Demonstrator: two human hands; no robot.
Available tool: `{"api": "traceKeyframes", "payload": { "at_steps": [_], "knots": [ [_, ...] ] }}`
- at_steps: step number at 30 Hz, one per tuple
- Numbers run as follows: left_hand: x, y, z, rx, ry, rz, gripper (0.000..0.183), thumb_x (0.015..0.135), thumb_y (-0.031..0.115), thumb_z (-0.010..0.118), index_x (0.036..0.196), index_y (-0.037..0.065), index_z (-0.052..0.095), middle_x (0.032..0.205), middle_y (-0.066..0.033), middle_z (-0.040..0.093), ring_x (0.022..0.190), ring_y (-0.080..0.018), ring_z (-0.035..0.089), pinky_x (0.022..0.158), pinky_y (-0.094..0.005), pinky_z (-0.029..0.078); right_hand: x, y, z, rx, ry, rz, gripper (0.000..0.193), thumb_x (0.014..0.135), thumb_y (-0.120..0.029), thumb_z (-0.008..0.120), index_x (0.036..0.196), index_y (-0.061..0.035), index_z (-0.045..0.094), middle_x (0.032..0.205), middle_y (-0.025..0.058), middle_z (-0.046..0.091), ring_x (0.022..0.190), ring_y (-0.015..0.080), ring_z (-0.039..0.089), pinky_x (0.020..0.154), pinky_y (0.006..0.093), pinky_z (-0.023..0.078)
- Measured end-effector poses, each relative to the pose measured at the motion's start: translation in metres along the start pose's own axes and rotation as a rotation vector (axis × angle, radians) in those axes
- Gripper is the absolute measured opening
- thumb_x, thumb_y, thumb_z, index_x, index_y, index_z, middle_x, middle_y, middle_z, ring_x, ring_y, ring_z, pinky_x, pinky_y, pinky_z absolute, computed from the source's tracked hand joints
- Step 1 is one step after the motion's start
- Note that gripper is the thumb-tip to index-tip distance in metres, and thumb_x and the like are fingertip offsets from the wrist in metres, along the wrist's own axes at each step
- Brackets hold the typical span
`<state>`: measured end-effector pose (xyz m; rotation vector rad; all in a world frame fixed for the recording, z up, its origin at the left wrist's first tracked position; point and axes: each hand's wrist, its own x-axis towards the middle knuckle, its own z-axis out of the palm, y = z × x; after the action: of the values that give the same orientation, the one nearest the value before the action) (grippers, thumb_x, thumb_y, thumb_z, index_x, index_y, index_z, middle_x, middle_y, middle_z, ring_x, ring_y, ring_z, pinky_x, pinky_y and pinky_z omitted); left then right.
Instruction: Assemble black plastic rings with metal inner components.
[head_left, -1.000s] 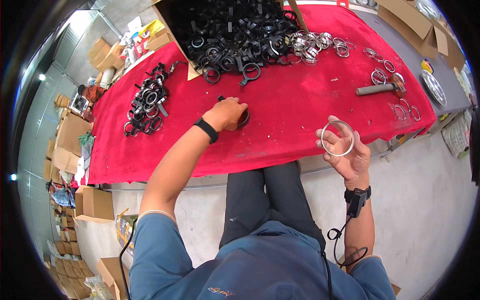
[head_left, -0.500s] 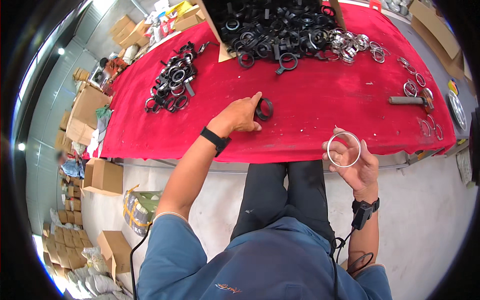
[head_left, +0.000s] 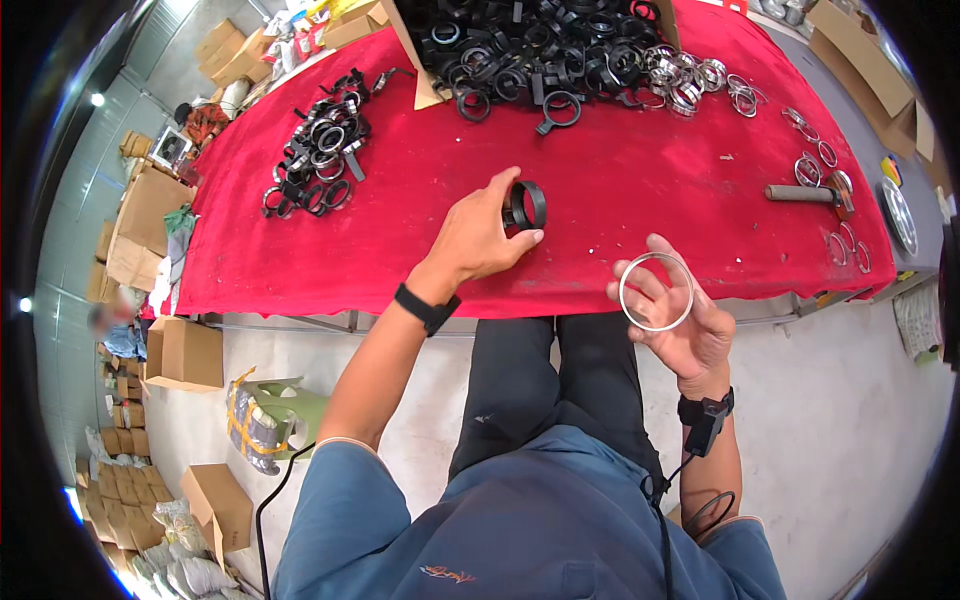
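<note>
My left hand is closed round a black ring, thumb and fingers at its edges. The ring stands upright on the red cloth near the middle of the table. My right hand is held palm up over the table's front edge. In its fingers is a thin silver metal ring, wider than the black one and tilted toward me. A gap separates the two rings.
Black rings with tabs lie in a heap at the left. A cardboard box spills many more at the back. Silver rings are piled beside them. At the right lies a hammer among several thin rings.
My left hand has taken hold of the black ring. My right hand has moved left with the silver ring, closer to my left hand. The whole view has shifted slightly.
</note>
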<state>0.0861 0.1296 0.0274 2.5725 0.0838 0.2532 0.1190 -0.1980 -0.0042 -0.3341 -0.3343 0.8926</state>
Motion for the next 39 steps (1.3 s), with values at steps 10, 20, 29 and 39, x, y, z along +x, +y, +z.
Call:
{"api": "traceKeyframes", "payload": {
  "at_steps": [10, 20, 29, 39],
  "knots": [
    [-0.064, 0.040, 0.015, -1.672, -0.519, -0.072, 0.094, 0.101, 0.050, 0.061, 0.168, -0.003, 0.022, 0.133, -0.0255, 0.066, 0.122, -0.0286, 0.068, 0.107, -0.0405, 0.052, 0.007, 0.006, 0.028, -0.268, 0.160, -0.075, 0.076, 0.100, -0.033, 0.075, 0.162, -0.0058, 0.040, 0.162, 0.0336, 0.043, 0.151, 0.0493, 0.045, 0.111, 0.0633, 0.054],
    [-0.074, 0.038, 0.022, -1.805, -0.519, -0.143, 0.074, 0.113, 0.050, 0.047, 0.166, 0.002, 0.031, 0.126, -0.0241, 0.072, 0.111, -0.0283, 0.074, 0.094, -0.0421, 0.061, 0.010, 0.008, 0.022, -0.174, 0.262, -0.029, 0.072, 0.112, -0.048, 0.052, 0.163, -0.0002, 0.036, 0.156, 0.0324, 0.051, 0.140, 0.0463, 0.058, 0.106, 0.0520, 0.058],
    [-0.082, 0.024, 0.027, -1.813, -0.478, -0.205, 0.072, 0.113, 0.047, 0.049, 0.164, -0.001, 0.034, 0.123, -0.0237, 0.074, 0.113, -0.0262, 0.073, 0.092, -0.0357, 0.059, 0.001, 0.011, 0.017, 0.019, 0.135, 0.018, 0.063, 0.117, -0.044, 0.041, 0.170, -0.0158, 0.024, 0.164, 0.0303, 0.042, 0.121, 0.0506, 0.068, 0.077, 0.0449, 0.067],
    [-0.097, 0.050, 0.013, -1.568, -0.427, -0.232, 0.070, 0.111, 0.041, 0.056, 0.165, 0.001, 0.035, 0.119, -0.0131, 0.072, 0.106, -0.0155, 0.070, 0.088, -0.0310, 0.057, -0.001, 0.013, 0.005, -0.170, 0.175, -0.001, 0.065, 0.101, -0.030, 0.075, 0.157, -0.0146, 0.046, 0.165, 0.0299, 0.039, 0.145, 0.0584, 0.048, 0.112, 0.0676, 0.053]
  ]
}}
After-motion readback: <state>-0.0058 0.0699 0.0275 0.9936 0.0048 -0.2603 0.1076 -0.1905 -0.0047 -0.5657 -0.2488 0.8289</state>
